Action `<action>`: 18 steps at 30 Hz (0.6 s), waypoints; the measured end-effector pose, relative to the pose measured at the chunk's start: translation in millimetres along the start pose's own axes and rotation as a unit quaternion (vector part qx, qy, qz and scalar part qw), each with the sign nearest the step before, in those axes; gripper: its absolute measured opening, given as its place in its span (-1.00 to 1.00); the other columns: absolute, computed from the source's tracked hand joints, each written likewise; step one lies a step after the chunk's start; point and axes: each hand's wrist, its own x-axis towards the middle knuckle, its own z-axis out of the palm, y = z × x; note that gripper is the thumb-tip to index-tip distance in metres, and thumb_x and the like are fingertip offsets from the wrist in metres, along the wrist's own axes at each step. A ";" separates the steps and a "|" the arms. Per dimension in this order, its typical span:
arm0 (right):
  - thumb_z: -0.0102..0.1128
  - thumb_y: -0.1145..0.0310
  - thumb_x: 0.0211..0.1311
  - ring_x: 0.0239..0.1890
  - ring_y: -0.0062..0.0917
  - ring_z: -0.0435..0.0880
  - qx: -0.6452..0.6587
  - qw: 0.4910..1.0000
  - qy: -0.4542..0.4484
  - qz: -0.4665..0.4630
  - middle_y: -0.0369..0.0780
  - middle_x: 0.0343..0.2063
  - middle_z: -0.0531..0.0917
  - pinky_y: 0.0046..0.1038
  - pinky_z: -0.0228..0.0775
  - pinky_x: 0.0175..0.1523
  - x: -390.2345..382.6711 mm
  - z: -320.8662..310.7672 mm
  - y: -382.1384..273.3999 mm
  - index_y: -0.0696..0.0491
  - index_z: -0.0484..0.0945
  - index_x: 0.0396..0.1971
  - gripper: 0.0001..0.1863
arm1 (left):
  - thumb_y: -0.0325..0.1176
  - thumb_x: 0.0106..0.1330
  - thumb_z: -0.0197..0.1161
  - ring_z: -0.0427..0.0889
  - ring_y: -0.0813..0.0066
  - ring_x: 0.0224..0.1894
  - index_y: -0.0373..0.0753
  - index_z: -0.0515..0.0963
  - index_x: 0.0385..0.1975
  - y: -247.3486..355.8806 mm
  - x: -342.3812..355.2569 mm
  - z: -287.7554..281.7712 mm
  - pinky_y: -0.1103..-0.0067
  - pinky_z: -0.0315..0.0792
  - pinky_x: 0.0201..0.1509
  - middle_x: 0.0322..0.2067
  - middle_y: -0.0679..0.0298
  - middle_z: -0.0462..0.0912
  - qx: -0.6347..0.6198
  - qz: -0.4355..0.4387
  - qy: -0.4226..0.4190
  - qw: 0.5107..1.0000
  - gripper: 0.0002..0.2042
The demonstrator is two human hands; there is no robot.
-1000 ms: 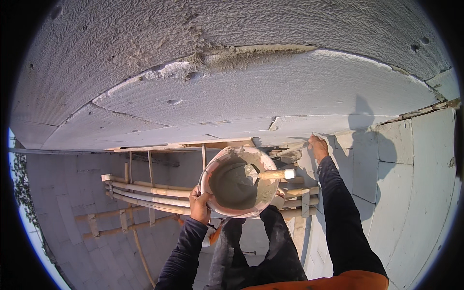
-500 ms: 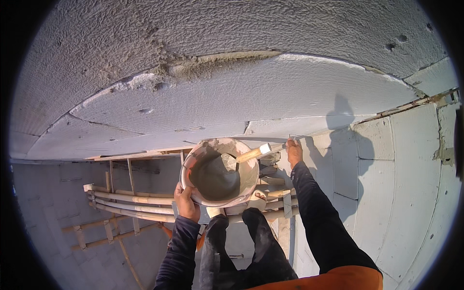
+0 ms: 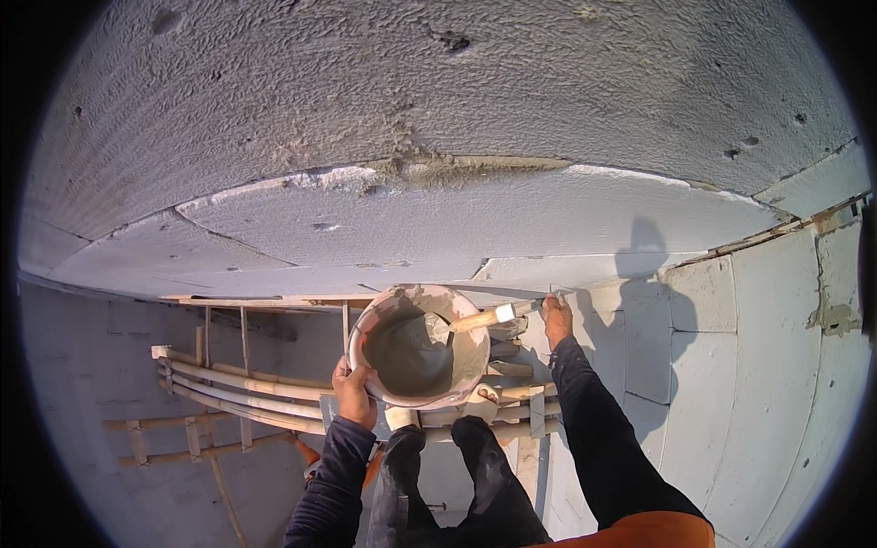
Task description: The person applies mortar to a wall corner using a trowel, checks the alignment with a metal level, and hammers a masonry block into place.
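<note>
Bucket (image 3: 475,354) has shifted left in view; left hand (image 3: 353,397) closes its fingers on the rim, right hand (image 3: 556,320) curls, hold unclear. Likely steadying; next calls for keeping level.

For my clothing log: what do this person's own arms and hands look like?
The left sleeve and right sleeve look dark navy, reaching the wrists; orange cloth shows near the right shoulder. The left hand and right hand wear no gloves.

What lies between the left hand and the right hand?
In the head view: a bucket of grey mortar, which the left hand holds, and a trowel's wooden handle pointing toward the right hand.
</note>
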 end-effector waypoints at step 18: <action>0.19 0.06 0.41 -0.81 -0.75 0.26 -0.042 0.979 -0.138 0.142 -0.31 -0.49 0.64 -0.60 -0.06 -0.78 -168.5 -78.4 61.2 0.04 0.66 -0.17 -0.67 | -0.55 0.05 0.27 0.41 0.68 -0.56 -0.19 0.51 -0.42 -7.7 15.2 -11.4 0.64 0.28 -0.48 -0.55 0.43 0.50 0.135 -0.028 0.025 0.990 -0.87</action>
